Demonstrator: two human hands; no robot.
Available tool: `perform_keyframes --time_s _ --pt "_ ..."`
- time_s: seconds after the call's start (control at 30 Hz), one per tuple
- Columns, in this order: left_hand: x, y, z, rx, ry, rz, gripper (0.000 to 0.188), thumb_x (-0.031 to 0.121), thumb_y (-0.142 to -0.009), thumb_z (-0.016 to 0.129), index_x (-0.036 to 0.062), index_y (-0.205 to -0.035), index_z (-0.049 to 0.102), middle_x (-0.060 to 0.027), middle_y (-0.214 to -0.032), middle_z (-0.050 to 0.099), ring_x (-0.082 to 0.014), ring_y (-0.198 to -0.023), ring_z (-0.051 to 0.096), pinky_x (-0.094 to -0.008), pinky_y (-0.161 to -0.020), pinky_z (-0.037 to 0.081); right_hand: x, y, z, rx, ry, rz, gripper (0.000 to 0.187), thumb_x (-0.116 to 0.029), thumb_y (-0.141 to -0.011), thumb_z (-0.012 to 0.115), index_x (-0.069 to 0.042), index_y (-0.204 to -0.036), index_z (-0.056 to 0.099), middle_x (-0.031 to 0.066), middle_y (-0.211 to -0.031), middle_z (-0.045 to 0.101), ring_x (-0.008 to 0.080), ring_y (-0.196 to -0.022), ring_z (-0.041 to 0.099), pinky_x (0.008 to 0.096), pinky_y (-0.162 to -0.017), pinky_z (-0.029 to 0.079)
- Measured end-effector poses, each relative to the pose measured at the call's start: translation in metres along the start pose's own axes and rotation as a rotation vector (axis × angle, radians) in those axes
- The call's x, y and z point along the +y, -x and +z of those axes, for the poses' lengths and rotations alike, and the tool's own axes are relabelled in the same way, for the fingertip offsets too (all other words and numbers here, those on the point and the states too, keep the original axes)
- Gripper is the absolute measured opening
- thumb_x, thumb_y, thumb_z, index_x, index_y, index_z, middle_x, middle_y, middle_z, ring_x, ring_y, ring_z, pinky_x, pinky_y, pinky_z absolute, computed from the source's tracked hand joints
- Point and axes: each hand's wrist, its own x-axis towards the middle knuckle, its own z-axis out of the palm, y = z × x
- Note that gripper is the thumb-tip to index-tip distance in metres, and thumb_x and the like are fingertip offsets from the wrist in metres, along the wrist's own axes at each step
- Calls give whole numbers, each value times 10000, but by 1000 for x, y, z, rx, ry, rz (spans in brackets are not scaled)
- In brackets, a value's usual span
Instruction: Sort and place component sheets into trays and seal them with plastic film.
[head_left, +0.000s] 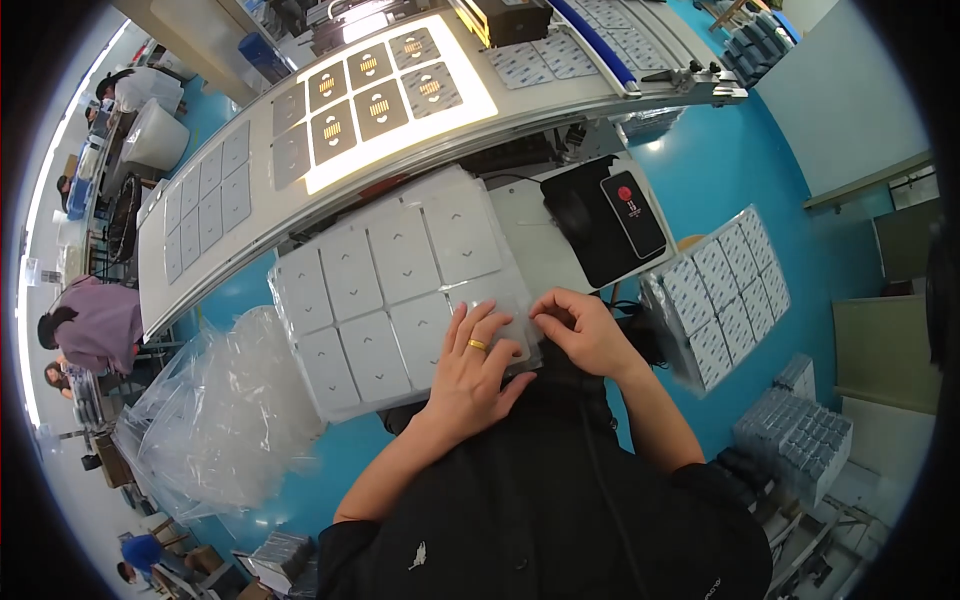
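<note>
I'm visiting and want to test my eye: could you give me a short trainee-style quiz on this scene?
1. Which hand wears the shiny yellow ring?
2. True or false: the crumpled clear plastic film lies right of the flat grey rectangular panels.
3. The left hand rests on: A) the black flat mat; B) the grey panels; C) the blue floor.

Key: 1. Left. 2. False; it lies left of them. 3. B.

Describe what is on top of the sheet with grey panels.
On the sheet, the left hand rests at the near right corner; the right hand is at the edge. The surface under the left hand is covered.
</note>
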Motion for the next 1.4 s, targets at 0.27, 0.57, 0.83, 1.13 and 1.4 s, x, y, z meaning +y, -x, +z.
perform_keyframes --time_s 0.27,0.57,0.83,1.13,1.4 --pt "-1 0 6 1 -38 22 283 190 -832 875 80 -1004 678 -149 -1367 584 -399 -1448 500 -644 -1271 324 3 9 -5 -144 3 38 90 -63 -1042 676 20 -1071 695 16 -888 702 61 -814 604 254 -739 496" --pt "5 -4 5 -2 -6 -12 285 208 -829 888 85 -980 679 -152 -1347 571 -397 -1444 498 -653 -1273 295 2 13 -8 -310 49 154 162 -150 -1065 676 3 -1048 726 -4 -806 682 59 -693 580 254 -637 473" --pt "6 -4 9 0 -7 -19 282 212 -827 887 86 -970 679 -152 -1344 568 -400 -1448 488 -668 -1271 275 0 13 -16 -394 -131 301 235 -224 -1099 626 -16 -1068 731 -9 -796 658 55 -645 534 238 -598 427" --pt "8 -8 11 13 -8 -40 156 103 -865 810 73 -947 680 -151 -1339 570 -421 -1415 500 -666 -1253 295 20 15 -5 -302 -32 53 164 -160 -1069 624 -25 -1002 690 -14 -808 652 42 -665 533 237 -599 430" --pt "-8 -14 -5 -51 140 -188 78 58 -931 704 14 -981 663 -175 -1305 553 -404 -1264 505 -541 -1099 402 9 17 -1 -252 -88 134 148 -113 -1022 628 6 -958 689 1 -802 670 60 -689 575 250 -641 482"
